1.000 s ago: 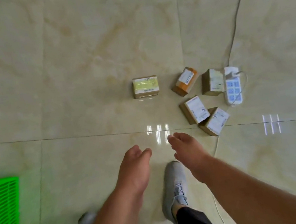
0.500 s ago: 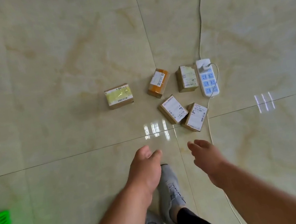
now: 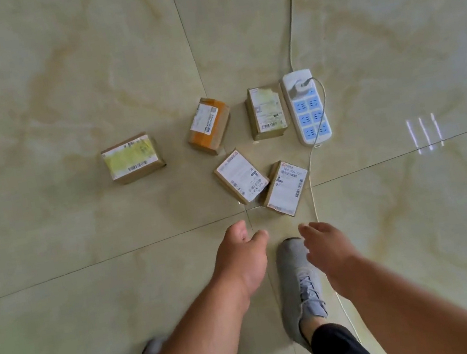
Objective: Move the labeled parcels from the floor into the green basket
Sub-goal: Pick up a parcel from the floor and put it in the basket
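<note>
Nearest, at the bottom edge: two bare forearms reaching forward over a glossy marbled tile floor (image 3: 58, 82). Between them, a grey lace-up sneaker (image 3: 300, 285) planted on the tile, black trouser cuff above the ankle; a second grey shoe toe (image 3: 153, 347), blurred, beside the left forearm. Left hand (image 3: 243, 255) held out above the floor, fingers loosely bent, thumb apart, holding nothing. Right hand (image 3: 326, 246) likewise out and relaxed, fingers slack, touching nothing.

Just beyond the fingertips, at the crossing of the tile seams: two cardboard parcels with white shipping labels, the left white-label parcel (image 3: 241, 175) and the right white-label parcel (image 3: 286, 188), corners touching, both flat on the floor. Farther out, an orange-taped parcel (image 3: 209, 125) lying at an angle, and beside it a pale-label parcel (image 3: 266, 112) just next to a white power strip (image 3: 307, 107) with blue sockets and one plug inserted. Well to the left, apart from the rest, a yellow-label parcel (image 3: 133, 157). Farthest, a white cable (image 3: 289, 8) running from the strip toward the top edge. No green basket in view, only a faint green tint at the lower left corner.
</note>
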`<act>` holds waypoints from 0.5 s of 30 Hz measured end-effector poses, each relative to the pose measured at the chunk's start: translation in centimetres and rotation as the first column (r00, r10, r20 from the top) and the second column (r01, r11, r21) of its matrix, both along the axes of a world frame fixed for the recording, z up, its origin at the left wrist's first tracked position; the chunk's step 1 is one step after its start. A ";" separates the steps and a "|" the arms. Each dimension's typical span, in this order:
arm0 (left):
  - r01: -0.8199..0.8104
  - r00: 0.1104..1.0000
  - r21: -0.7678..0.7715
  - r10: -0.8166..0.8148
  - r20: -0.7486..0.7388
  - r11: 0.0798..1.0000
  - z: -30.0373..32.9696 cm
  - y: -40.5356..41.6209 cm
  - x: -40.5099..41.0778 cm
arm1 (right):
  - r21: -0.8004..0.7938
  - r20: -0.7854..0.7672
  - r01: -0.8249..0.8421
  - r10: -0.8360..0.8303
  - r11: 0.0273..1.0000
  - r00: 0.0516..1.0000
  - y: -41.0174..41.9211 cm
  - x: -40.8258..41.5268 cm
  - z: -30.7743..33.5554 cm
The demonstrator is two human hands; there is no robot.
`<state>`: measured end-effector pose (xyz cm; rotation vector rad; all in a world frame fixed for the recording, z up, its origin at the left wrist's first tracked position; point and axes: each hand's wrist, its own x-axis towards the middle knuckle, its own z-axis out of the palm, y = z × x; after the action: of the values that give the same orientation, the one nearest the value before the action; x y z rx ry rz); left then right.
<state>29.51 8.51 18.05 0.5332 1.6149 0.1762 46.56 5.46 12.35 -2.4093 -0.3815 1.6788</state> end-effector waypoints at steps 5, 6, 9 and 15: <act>0.099 0.994 0.003 -0.099 -0.049 0.995 -7.0 2.5 5.7 | -0.003 -0.004 0.020 -0.020 1.000 1.000 2.5 3.6 -6.7; 0.123 0.990 -0.001 -0.123 -0.063 0.992 -8.4 3.0 6.6 | -0.004 0.000 0.021 -0.021 1.000 1.000 2.9 4.1 -8.0; 0.203 0.972 0.000 -0.201 -0.117 0.979 -11.7 4.2 8.4 | 0.002 -0.025 0.022 -0.022 1.000 0.999 4.1 5.0 -10.7; 0.325 0.927 -0.034 -0.325 -0.184 0.945 -17.3 5.3 9.9 | -0.033 -0.092 0.044 -0.046 0.999 0.995 5.3 5.6 -14.3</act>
<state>39.45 13.79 0.73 0.8270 1.6815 -0.1291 52.14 10.73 -1.98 -2.3323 -0.2875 1.7816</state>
